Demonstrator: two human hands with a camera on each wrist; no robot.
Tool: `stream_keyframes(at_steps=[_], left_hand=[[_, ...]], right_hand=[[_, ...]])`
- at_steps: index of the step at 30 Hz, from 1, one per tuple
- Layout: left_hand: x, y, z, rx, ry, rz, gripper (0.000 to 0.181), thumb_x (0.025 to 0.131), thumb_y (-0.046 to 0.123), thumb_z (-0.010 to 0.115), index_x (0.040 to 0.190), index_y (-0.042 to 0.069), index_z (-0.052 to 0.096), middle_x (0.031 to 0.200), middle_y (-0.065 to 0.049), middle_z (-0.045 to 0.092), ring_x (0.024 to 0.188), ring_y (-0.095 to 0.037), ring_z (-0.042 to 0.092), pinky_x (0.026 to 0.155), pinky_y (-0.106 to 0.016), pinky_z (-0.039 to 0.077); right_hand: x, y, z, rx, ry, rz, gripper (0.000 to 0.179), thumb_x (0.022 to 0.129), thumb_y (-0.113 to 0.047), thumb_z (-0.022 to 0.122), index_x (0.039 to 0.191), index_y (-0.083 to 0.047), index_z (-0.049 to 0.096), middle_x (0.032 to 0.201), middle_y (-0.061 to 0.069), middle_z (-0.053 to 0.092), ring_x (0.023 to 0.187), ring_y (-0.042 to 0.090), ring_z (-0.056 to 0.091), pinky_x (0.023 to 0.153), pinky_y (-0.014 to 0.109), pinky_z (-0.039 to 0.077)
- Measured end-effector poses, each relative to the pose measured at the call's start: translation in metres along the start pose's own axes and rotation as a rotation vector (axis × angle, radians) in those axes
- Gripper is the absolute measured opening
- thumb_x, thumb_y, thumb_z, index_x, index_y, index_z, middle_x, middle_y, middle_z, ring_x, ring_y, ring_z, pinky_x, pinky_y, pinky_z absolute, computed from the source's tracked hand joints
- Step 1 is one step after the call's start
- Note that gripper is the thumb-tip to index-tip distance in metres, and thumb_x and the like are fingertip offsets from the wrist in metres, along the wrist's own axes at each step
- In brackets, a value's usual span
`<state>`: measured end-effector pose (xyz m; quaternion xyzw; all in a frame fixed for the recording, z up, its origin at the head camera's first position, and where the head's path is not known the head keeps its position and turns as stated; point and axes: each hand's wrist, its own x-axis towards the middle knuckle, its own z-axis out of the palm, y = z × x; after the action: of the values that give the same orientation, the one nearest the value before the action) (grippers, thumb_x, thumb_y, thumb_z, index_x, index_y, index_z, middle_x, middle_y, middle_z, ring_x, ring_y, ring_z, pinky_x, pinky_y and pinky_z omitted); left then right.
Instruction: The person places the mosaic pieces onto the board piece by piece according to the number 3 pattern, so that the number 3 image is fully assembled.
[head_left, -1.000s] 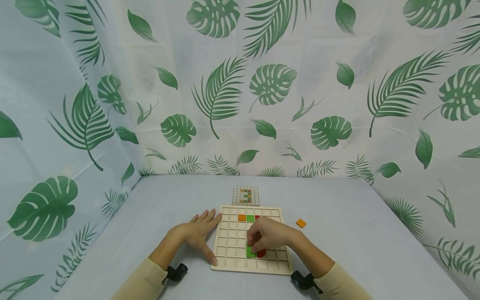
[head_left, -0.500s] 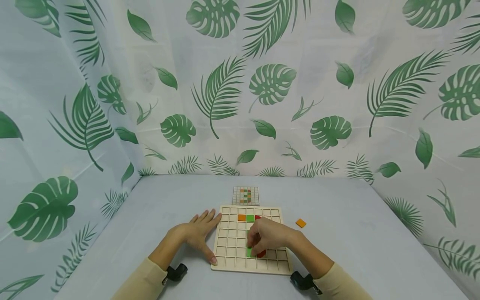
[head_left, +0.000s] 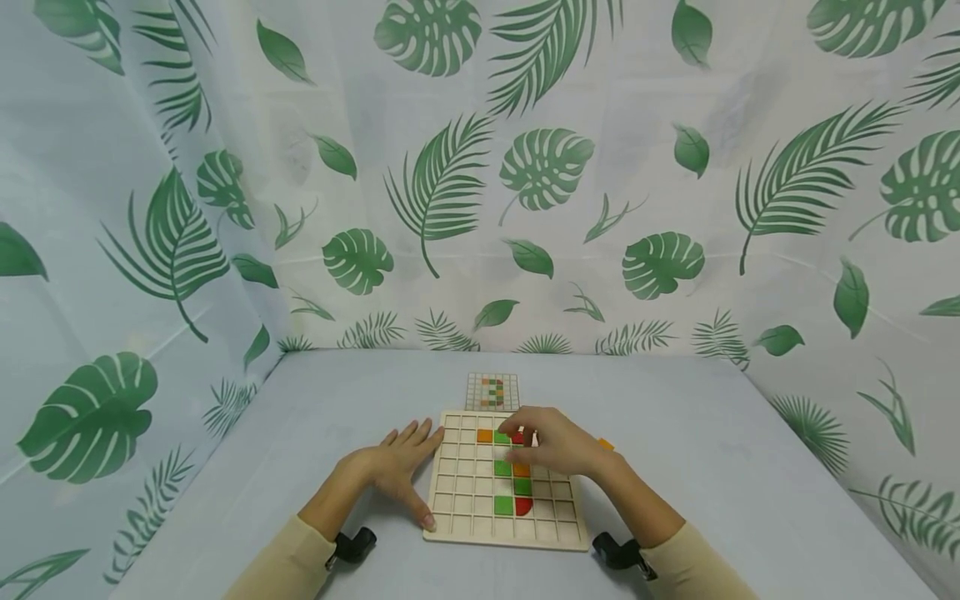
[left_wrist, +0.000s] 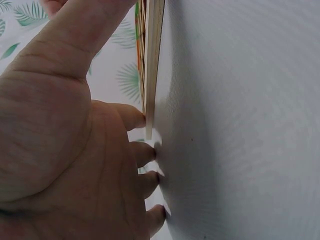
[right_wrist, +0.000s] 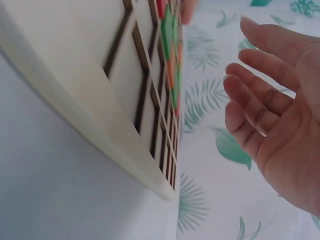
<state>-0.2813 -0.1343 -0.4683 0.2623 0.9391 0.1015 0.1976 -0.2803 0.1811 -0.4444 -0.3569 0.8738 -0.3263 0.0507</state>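
Note:
A pale wooden grid board (head_left: pixel 460 481) lies flat on the table, with several coloured tiles in its cells. Along the far row sit an orange tile (head_left: pixel 485 436) and a green one; a red tile there is partly covered by my right hand (head_left: pixel 558 442). Nearer me, a green tile (head_left: pixel 503 505) lies beside a red rounded tile (head_left: pixel 523 506). The right hand hovers above the board, fingers loosely bent, holding nothing in the right wrist view. My left hand (head_left: pixel 401 468) is spread at the board's left side, thumb and index finger touching its edge (left_wrist: pixel 153 70).
A small pattern card (head_left: pixel 492 392) with a printed coloured grid lies just beyond the board. One loose orange tile (head_left: pixel 605 445) rests on the table to the right, partly hidden behind my right wrist. Leaf-patterned cloth (head_left: pixel 540 275) hangs behind and at the sides.
My right hand has lifted off the near green tile and moved away from me, its fingers parting. Tiles it covered now show. The left hand stays put.

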Motion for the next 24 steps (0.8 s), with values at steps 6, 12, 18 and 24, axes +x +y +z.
stream_keyframes(at_steps=[6,12,18,24], left_hand=[[0.000,0.000,0.000,0.002,0.002,0.001,0.147,0.061,0.074,0.089,0.169,0.015,0.010,0.176,-0.016,0.004,0.163,-0.039,0.003,0.130,-0.060,0.010],[-0.001,0.000,0.000,0.007,-0.008,-0.002,0.146,0.061,0.074,0.089,0.169,0.015,0.009,0.176,-0.016,0.004,0.163,-0.039,0.003,0.130,-0.060,0.010],[-0.001,0.001,-0.001,0.010,-0.010,-0.011,0.145,0.062,0.073,0.089,0.169,0.016,0.009,0.176,-0.016,0.004,0.163,-0.038,0.003,0.130,-0.059,0.011],[-0.001,0.002,-0.001,0.010,-0.007,-0.006,0.145,0.062,0.073,0.089,0.169,0.016,0.009,0.176,-0.016,0.004,0.163,-0.038,0.003,0.130,-0.059,0.011]], right_hand=[[-0.006,0.011,-0.016,-0.027,0.054,0.037,0.040,0.095,-0.026,0.078,0.131,-0.010,0.069,0.122,0.011,0.072,0.102,0.026,0.065,0.078,0.029,0.057],[-0.020,0.043,-0.034,-0.079,0.070,0.171,0.044,0.095,-0.023,0.078,0.135,-0.006,0.068,0.126,0.013,0.071,0.100,0.022,0.064,0.074,0.028,0.056],[-0.032,0.061,-0.049,-0.056,0.067,0.222,0.049,0.093,-0.023,0.080,0.137,-0.004,0.066,0.130,0.017,0.069,0.105,0.028,0.064,0.076,0.033,0.055],[-0.037,0.064,-0.055,-0.035,0.069,0.291,0.051,0.092,-0.024,0.081,0.138,-0.008,0.066,0.129,0.015,0.069,0.108,0.028,0.062,0.078,0.031,0.055]])
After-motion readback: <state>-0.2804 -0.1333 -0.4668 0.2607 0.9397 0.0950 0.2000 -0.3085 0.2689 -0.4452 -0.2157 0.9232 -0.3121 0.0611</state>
